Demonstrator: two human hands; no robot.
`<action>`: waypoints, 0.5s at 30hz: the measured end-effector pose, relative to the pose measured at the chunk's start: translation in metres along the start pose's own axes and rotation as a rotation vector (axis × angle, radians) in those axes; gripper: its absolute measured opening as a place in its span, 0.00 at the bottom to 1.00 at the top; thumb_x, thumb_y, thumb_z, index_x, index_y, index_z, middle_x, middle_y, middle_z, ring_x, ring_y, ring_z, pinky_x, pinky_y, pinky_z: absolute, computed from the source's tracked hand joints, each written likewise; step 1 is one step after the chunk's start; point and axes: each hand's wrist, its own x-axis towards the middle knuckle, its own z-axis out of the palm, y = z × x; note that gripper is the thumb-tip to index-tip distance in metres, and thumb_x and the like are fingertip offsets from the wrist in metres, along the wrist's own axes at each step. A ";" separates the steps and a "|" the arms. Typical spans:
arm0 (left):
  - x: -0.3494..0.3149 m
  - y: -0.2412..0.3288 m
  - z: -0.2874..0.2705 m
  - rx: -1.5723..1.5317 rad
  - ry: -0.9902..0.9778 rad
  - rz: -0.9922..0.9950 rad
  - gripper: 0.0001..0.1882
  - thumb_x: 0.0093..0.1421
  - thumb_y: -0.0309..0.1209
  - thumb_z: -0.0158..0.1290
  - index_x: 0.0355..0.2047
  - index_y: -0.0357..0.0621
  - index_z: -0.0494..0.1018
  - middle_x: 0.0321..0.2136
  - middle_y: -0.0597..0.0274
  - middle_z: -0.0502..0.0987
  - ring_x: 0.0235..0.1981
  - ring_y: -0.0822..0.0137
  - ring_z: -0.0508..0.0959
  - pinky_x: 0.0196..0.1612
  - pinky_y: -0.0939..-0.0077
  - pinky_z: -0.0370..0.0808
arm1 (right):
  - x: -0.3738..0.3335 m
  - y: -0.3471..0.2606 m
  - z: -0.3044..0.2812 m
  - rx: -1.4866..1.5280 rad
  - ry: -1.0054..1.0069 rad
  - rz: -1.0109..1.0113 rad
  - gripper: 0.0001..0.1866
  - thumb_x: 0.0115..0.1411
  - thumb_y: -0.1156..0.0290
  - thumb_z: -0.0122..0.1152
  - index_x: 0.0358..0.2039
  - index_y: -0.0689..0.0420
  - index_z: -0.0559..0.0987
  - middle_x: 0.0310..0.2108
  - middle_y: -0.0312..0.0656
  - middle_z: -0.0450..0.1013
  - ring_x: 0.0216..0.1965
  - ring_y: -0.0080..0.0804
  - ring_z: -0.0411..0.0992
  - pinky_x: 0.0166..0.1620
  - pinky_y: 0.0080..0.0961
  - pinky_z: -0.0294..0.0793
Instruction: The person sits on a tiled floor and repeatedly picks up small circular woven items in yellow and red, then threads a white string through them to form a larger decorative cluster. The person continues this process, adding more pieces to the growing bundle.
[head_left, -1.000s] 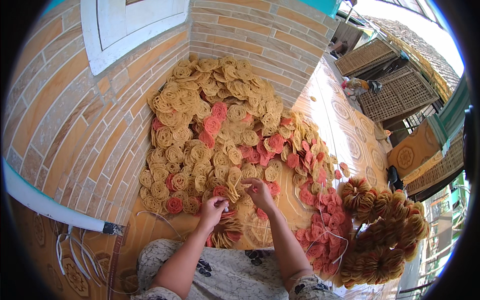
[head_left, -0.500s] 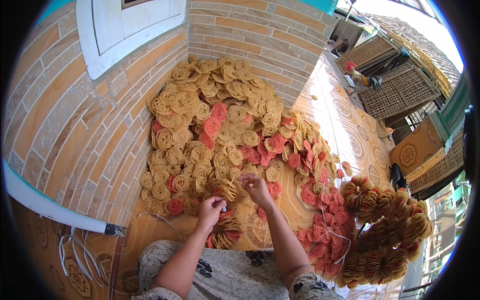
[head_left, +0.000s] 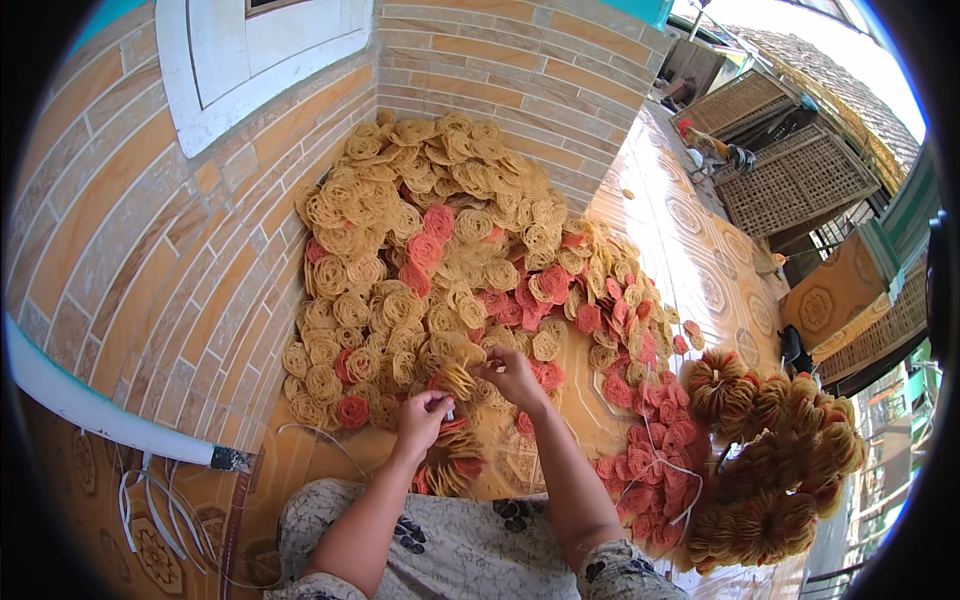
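Note:
My left hand is closed in a pinch on a white strip, whose short end shows past the thumb. Just beyond it, a row of tan lacy crackers stands edge to edge, apparently threaded. Fingertips of my right hand pinch at the right side of this row, on a cracker mostly hidden by the fingers. Below my left hand, more strung crackers, tan and pinkish red, hang close to my lap. A large heap of loose tan crackers lies ahead, with red ones among them.
At right lie finished-looking strung rings of crackers, beside a pile of red crackers with a white strip across it. More white strips hang at lower left. Brick-patterned walls enclose the heap. A rooster stands near woven racks.
My right hand has lowered slightly, its fingers going from apart to pinched against the cracker row. My left hand stays nearly still. The rooster has shifted a little left.

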 end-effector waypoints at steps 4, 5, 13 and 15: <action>-0.003 0.004 0.001 0.025 -0.060 0.011 0.08 0.61 0.27 0.55 0.37 0.34 0.76 0.29 0.63 0.79 0.31 0.76 0.77 0.36 0.81 0.73 | -0.015 0.018 -0.031 -0.272 0.183 0.140 0.13 0.54 0.71 0.64 0.41 0.55 0.80 0.44 0.46 0.73 0.38 0.37 0.73 0.44 0.30 0.72; -0.005 0.003 0.003 0.045 -0.110 0.000 0.08 0.61 0.27 0.56 0.37 0.34 0.76 0.29 0.64 0.79 0.30 0.76 0.77 0.36 0.81 0.73 | -0.017 0.025 -0.036 -0.390 0.366 0.239 0.13 0.54 0.71 0.63 0.41 0.55 0.80 0.44 0.47 0.73 0.38 0.40 0.74 0.44 0.30 0.73; -0.005 -0.002 0.007 0.140 -0.220 0.079 0.07 0.60 0.27 0.56 0.35 0.35 0.77 0.27 0.66 0.79 0.28 0.78 0.75 0.33 0.82 0.72 | -0.034 0.043 -0.036 -0.011 0.332 0.282 0.18 0.51 0.70 0.69 0.40 0.65 0.76 0.31 0.44 0.78 0.33 0.30 0.75 0.40 0.24 0.73; -0.005 0.000 0.007 0.151 -0.228 0.096 0.07 0.60 0.27 0.56 0.35 0.35 0.77 0.27 0.66 0.79 0.27 0.78 0.75 0.32 0.82 0.72 | -0.034 0.030 -0.038 0.200 0.331 0.265 0.17 0.54 0.71 0.67 0.40 0.67 0.75 0.32 0.42 0.77 0.33 0.25 0.74 0.40 0.22 0.73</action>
